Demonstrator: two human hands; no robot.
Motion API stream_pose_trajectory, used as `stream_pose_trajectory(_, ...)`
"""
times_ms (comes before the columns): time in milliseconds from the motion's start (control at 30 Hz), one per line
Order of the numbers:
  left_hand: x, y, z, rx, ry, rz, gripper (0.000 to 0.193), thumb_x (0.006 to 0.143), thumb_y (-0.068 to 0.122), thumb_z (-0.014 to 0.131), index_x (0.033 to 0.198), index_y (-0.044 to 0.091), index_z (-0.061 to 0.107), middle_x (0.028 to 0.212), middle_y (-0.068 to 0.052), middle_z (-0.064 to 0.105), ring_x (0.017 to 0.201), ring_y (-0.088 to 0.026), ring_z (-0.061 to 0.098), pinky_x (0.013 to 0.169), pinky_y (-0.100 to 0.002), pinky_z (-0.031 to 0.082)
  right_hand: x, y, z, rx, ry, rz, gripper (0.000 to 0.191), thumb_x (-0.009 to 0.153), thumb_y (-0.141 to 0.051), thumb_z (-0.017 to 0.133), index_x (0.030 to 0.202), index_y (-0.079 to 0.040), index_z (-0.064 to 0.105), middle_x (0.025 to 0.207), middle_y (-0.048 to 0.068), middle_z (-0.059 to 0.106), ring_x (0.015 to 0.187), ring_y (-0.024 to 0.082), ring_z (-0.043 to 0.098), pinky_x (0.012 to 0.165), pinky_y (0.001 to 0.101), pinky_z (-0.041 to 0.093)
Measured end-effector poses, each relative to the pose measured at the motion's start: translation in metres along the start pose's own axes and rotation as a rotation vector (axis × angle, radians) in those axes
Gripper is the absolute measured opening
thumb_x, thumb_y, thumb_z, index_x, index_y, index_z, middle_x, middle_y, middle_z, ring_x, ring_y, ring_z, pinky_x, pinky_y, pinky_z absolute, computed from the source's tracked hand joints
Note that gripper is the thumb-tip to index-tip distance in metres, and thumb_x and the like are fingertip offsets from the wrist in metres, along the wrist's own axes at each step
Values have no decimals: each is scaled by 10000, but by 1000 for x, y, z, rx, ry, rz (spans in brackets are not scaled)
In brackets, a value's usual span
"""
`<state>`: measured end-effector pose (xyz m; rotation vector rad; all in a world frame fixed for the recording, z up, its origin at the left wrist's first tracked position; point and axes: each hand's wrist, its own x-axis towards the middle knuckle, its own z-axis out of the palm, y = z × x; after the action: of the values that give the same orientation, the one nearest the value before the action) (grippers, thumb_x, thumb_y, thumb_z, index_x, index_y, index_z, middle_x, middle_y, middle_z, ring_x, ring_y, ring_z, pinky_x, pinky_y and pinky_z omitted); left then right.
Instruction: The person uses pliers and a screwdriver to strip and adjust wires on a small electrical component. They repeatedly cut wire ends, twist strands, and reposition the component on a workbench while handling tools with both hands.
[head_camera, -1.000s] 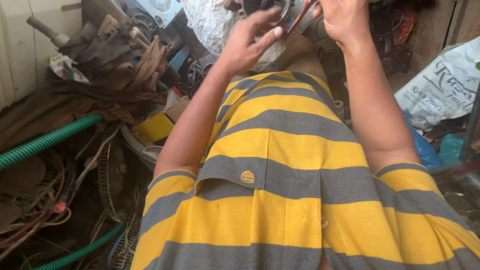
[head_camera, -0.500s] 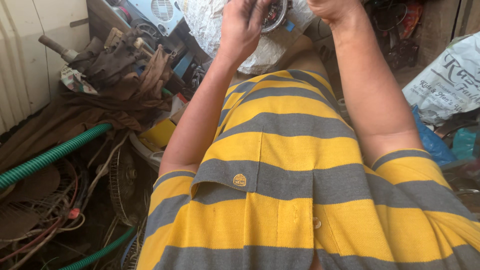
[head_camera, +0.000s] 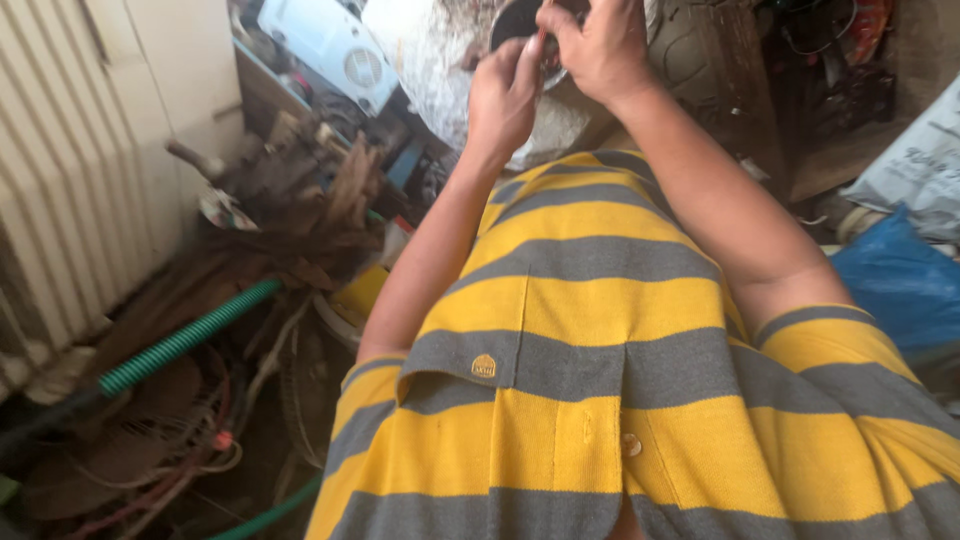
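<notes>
Seen from above, a person in a yellow and grey striped shirt (head_camera: 600, 400) works with both hands near twelve o'clock. The left hand (head_camera: 503, 98) curls its fingers against the rim of a dark round metal part (head_camera: 520, 25), cut off by the top edge. The right hand (head_camera: 598, 45) pinches what may be a thin reddish wire (head_camera: 541, 28) over it. A green ribbed hose (head_camera: 185, 338) lies among scrap at nine o'clock.

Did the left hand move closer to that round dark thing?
Yes. The left hand went up and right along the striped shirt, toward the round dark part.
</notes>
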<state>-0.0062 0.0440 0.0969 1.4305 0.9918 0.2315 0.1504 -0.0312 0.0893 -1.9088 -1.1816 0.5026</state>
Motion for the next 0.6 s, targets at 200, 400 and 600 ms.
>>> stream_pose_trajectory(200, -4, -17, -12, -518, -262, -77, 345, 1110, 300, 553, 1158, -7, 704, 821, 3, 672, 754, -110, 602, 725, -277, 499, 9, -19, -24, 659, -276, 322, 254, 992, -194, 785, 1168, -34, 697, 1041, 117, 750, 910, 208, 751, 809, 318, 611)
stream_pose_trajectory(400, 1, 2, -18, -457, -223, 112, 303, 1021, 236, 655, 1249, 39, 630, 1026, 24, 706, 899, -66, 635, 798, -240, 521, 0, -49, -38, 37, -129, -8, 193, 977, -133, 812, 1134, -41, 746, 1038, 147, 755, 929, 314, 743, 821, 407, 570)
stream_pose_trajectory(600, 14, -2, -15, -554, -87, 45, 231, 1052, 177, 694, 1193, -3, 725, 947, -41, 748, 786, -97, 651, 696, -254, 530, -7, -60, -45, -174, -119, -93, 141, 942, -136, 801, 1031, -61, 723, 978, 133, 705, 941, 348, 684, 852, 457, 535)
